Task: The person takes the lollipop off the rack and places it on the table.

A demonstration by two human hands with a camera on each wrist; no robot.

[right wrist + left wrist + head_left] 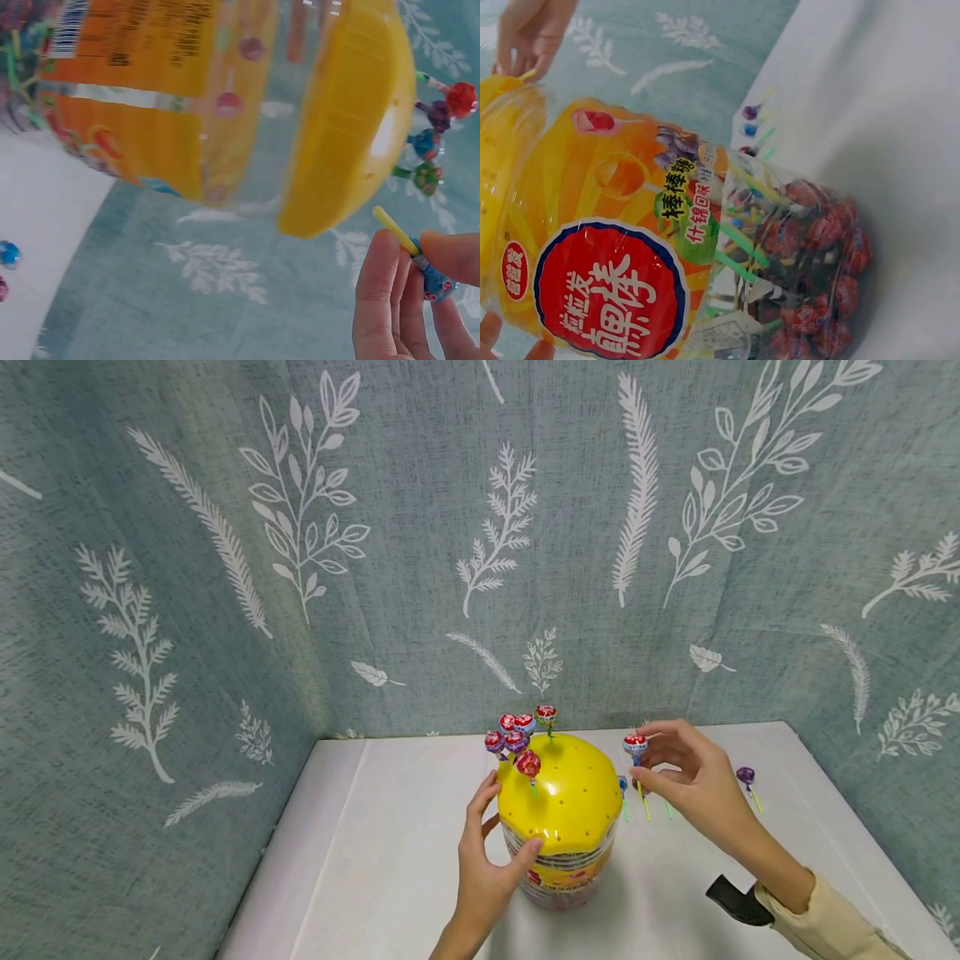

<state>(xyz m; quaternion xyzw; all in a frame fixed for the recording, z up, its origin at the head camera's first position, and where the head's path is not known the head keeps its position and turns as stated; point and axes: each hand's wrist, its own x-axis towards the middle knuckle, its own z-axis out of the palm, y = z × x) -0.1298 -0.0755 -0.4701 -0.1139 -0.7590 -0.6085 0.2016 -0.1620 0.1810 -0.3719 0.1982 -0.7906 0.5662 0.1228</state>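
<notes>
A clear plastic candy jar [562, 881] with a domed yellow lid [570, 802] stands upright on the table. Several wrapped lollipops [515, 741] stick up from small holes along the lid's left and back. My left hand [486, 868] grips the jar at the lid, thumb in front and fingers on the left side. To the right of the lid, my right hand [693, 781] pinches a blue-wrapped lollipop [635, 745], candy up. Its yellow stick [395, 229] points down, apart from the lid. Red-wrapped lollipops [802, 255] fill the jar's bottom.
Right of the jar, loose lollipops lie on the white tabletop [397, 852], among them a blue one [623, 785] and a purple one [745, 775]. A leaf-patterned grey-green cloth [420, 568] hangs behind and at both sides. A black strap [738, 902] shows by the right sleeve.
</notes>
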